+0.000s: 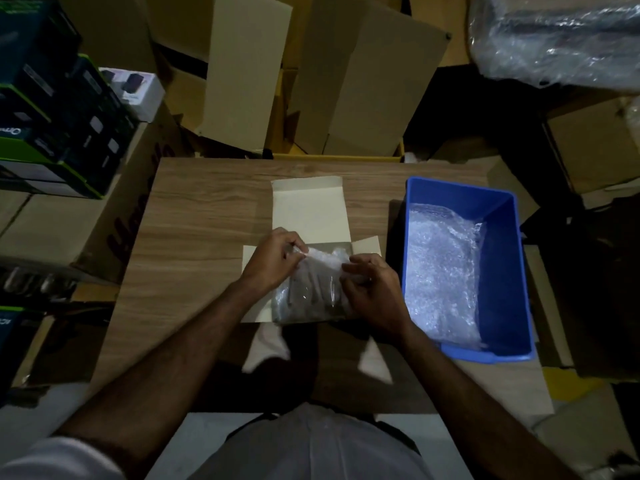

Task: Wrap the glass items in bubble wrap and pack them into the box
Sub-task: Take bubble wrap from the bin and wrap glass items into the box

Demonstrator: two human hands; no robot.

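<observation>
A small cream cardboard box lies open in the middle of the wooden table, its lid flap folded away from me and side flaps spread. Over the box opening I hold a bundle of bubble wrap with something dark inside; the item itself is too dim to make out. My left hand pinches the bundle's top left edge. My right hand grips its right side. The bundle covers most of the box's inside.
A blue plastic bin with more bubble wrap stands right of the box. Large cardboard boxes crowd the far table edge, stacked dark product boxes sit at left, and a plastic-wrapped bundle is top right.
</observation>
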